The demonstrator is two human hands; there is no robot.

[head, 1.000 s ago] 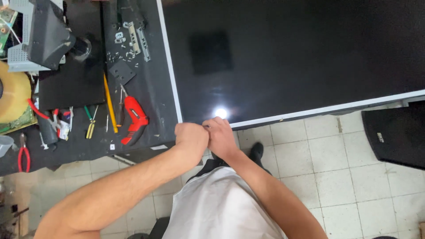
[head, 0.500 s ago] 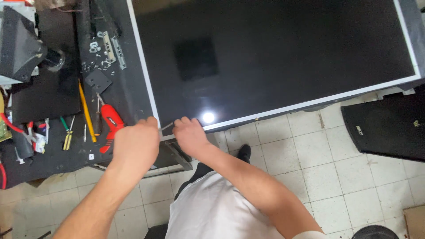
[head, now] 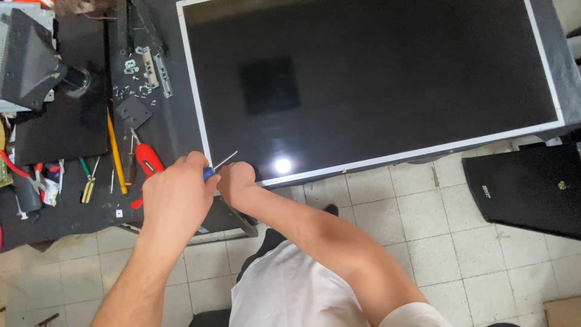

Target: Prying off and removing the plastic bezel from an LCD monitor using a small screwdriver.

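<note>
A large flat screen panel (head: 375, 79) with a thin white frame lies face up on the dark workbench. My left hand (head: 175, 197) grips a blue-handled screwdriver (head: 219, 165) whose metal shaft points up and right toward the panel's near left corner. My right hand (head: 237, 184) rests at that same corner, its fingers curled against the panel's lower edge, just right of the screwdriver. Whether it holds anything small is hidden.
The workbench (head: 175, 130) left of the panel carries a red-handled tool (head: 147, 158), a yellow pencil (head: 115, 154), green-handled screwdrivers (head: 88, 178), metal brackets (head: 156, 69) and a black stand (head: 57, 103). A black box (head: 526, 188) sits on the tiled floor at right.
The view has shifted so the panel sits further right. My hands, joined together a second ago, have separated; the left now holds the screwdriver at the panel's corner.
</note>
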